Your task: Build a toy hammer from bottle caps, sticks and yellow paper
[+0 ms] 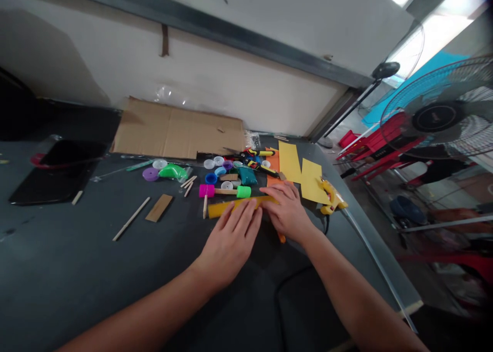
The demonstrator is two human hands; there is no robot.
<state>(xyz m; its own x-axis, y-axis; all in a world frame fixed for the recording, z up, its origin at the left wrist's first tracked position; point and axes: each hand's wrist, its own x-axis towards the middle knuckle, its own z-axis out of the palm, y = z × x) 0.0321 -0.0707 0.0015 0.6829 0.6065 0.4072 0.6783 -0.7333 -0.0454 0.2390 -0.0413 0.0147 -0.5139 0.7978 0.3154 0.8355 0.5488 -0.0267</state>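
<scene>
A flat yellow strip [219, 209], like folded paper or card, lies across the table before me. My left hand [230, 235] rests over its middle with the fingers stretched out flat and slightly apart; the thumb is hidden. At the strip's right end my right hand [288, 213] is bent over it, with thumb and fingers closed around the edge. A small orange piece [282, 237] sticks out below my right palm. Just beyond the strip lies a wooden stick [226, 191] with a magenta cap [206, 190] and a green cap [244, 191] at its ends.
Bottle caps [211, 178], pliers [262, 167] and a teal packet [247, 176] cluster behind. Yellow sheets [311, 180] and a yellow glue gun [332, 198] lie right. Left are a cardboard piece [159, 208], a stick [131, 219] and a phone-like black slab [54, 180]. A fan [439, 117] stands beyond.
</scene>
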